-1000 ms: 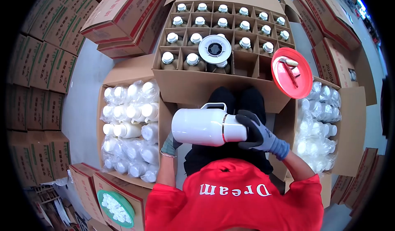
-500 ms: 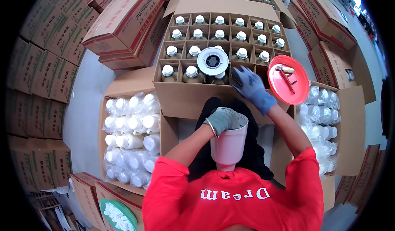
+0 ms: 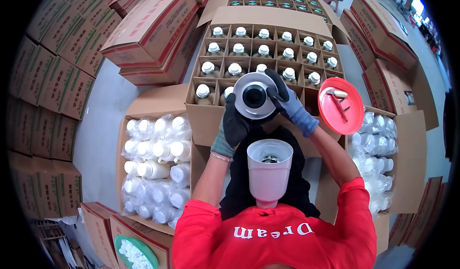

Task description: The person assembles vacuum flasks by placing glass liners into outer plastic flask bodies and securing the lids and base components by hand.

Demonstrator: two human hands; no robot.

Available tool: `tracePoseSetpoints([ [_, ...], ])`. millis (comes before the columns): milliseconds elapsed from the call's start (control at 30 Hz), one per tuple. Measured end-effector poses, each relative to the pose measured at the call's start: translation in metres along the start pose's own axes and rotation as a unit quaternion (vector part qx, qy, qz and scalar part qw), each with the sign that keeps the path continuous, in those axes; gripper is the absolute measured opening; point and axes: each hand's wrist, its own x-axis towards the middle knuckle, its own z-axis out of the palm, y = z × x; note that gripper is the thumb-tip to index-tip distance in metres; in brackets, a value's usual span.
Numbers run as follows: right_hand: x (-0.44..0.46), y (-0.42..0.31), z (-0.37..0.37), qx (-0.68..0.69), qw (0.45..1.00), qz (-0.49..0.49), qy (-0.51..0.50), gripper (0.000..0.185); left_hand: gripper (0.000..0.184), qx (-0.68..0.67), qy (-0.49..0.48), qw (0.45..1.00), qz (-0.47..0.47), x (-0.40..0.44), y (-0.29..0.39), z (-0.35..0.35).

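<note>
My left hand [image 3: 234, 128], in a dark-palmed work glove, curls round the left side of a white round flanged piece [image 3: 243, 107] with a dark hole in its middle. On its other side my right hand [image 3: 290, 105], in a blue and black glove, grips the rim. The piece is held over the front edge of a divided carton [image 3: 206, 113] of white-capped bottles [image 3: 207, 68]. Between my legs stands a white plastic container [image 3: 270, 180], wide mouth up and narrow neck down. Something shiny lies inside; I cannot make out what.
A red lid [image 3: 353, 108] holding a small knife-like tool rests at the carton's right corner. Open boxes of bagged white bottles [image 3: 155, 171] flank me on both sides. A green basin [image 3: 136, 257] of white caps sits lower left. Stacked cartons [image 3: 148, 25] stand around.
My left hand has come out of the white container and reached forward. The flanged piece, earlier over a bottle in the front row, is now in both hands. The view has shifted slightly.
</note>
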Motion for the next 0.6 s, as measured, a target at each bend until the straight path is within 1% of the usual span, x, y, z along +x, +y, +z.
tracePoseSetpoints([
  [33, -0.001, -0.010, -0.008, -0.070, 0.997, 0.002, -0.014, 0.064, 0.066, -0.127, 0.009, 0.991, -0.038, 0.002, 0.009, 0.007],
  [67, -0.001, -0.021, -0.018, -0.139, 0.990, 0.003, -0.029, 0.065, 0.070, -0.251, 0.018, 0.965, -0.077, 0.004, 0.019, 0.013],
  [100, -0.002, -0.035, -0.028, -0.346, 0.929, -0.126, -0.022, 0.067, 0.073, -0.335, 0.014, 0.936, -0.107, 0.003, 0.026, 0.018],
  [133, -0.003, -0.030, -0.037, -0.417, 0.875, -0.241, -0.053, 0.066, 0.076, -0.415, 0.015, 0.899, -0.137, 0.003, 0.033, 0.023],
  [200, -0.007, -0.034, -0.039, -0.426, 0.839, -0.303, -0.149, 0.061, 0.079, -0.489, 0.000, 0.852, -0.186, 0.001, 0.044, 0.028],
  [233, -0.008, -0.038, -0.038, -0.367, 0.880, -0.263, -0.146, 0.059, 0.080, -0.519, -0.003, 0.827, -0.217, 0.000, 0.050, 0.029],
  [267, -0.009, -0.041, -0.037, -0.305, 0.915, -0.222, -0.143, 0.058, 0.080, -0.508, 0.015, 0.835, -0.209, 0.000, 0.049, 0.032],
  [333, -0.012, -0.043, -0.036, -0.198, 0.963, -0.136, -0.119, 0.053, 0.078, -0.486, 0.053, 0.851, -0.194, 0.000, 0.045, 0.043],
  [367, -0.014, -0.043, -0.035, -0.153, 0.979, -0.090, -0.098, 0.048, 0.071, -0.442, 0.093, 0.875, -0.173, -0.001, 0.045, 0.049],
  [400, -0.016, -0.042, -0.034, -0.109, 0.990, -0.044, -0.074, 0.044, 0.065, -0.300, 0.073, 0.936, -0.166, -0.008, 0.028, 0.039],
  [433, -0.009, -0.053, -0.035, -0.057, 0.997, 0.025, -0.049, 0.028, 0.063, -0.171, 0.067, 0.980, -0.074, -0.007, 0.035, 0.044],
  [467, -0.008, -0.069, -0.041, 0.168, 0.958, 0.231, -0.033, 0.032, 0.064, -0.002, 0.014, 0.999, 0.033, -0.004, 0.042, 0.045],
  [500, -0.010, -0.059, -0.037, 0.328, 0.895, 0.303, -0.007, 0.041, 0.067, 0.157, -0.001, 0.976, 0.153, 0.000, 0.052, 0.048],
  [533, -0.014, -0.052, -0.040, 0.363, 0.869, 0.335, -0.008, 0.045, 0.064, 0.251, -0.039, 0.948, 0.190, 0.004, 0.061, 0.048],
  [600, -0.026, -0.045, -0.046, 0.300, 0.892, 0.335, -0.043, 0.054, 0.065, 0.193, -0.051, 0.967, 0.159, 0.001, 0.060, 0.048],
])
